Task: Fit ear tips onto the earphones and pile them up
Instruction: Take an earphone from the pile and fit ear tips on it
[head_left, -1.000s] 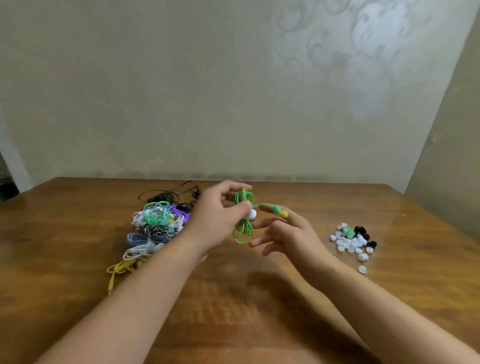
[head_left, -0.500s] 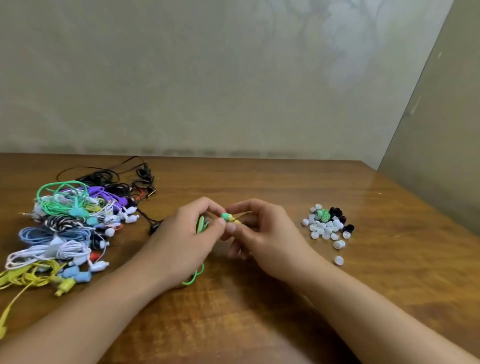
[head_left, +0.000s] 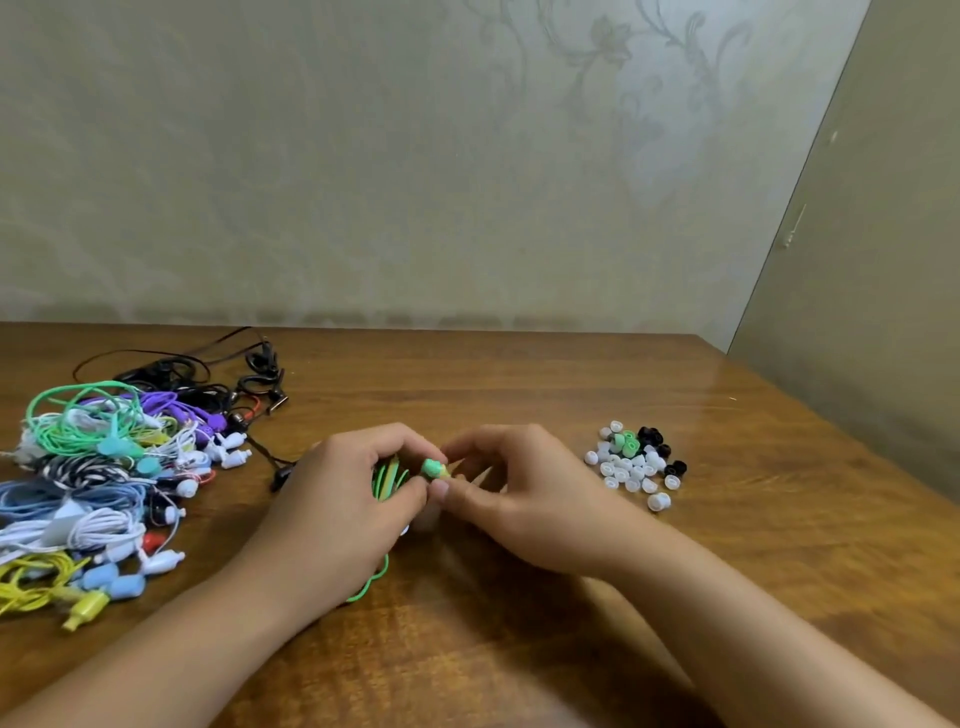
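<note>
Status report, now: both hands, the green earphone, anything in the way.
Left hand grips green earphone and its cable. Right hand pinches the earbud's end. Ear tips lie right, earphone pile left. Nothing obstructing.

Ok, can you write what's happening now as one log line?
left hand: holds green cable | right hand: pinches green earbud | ear tips: loose, right | earphone pile: left

You sit in a room of a home, it seems. The wallpaper (head_left: 597, 104) has a pale floral pattern, and the table (head_left: 519, 384) is glossy brown wood, pushed against the wall in a corner. You see no industrial equipment here.
</note>
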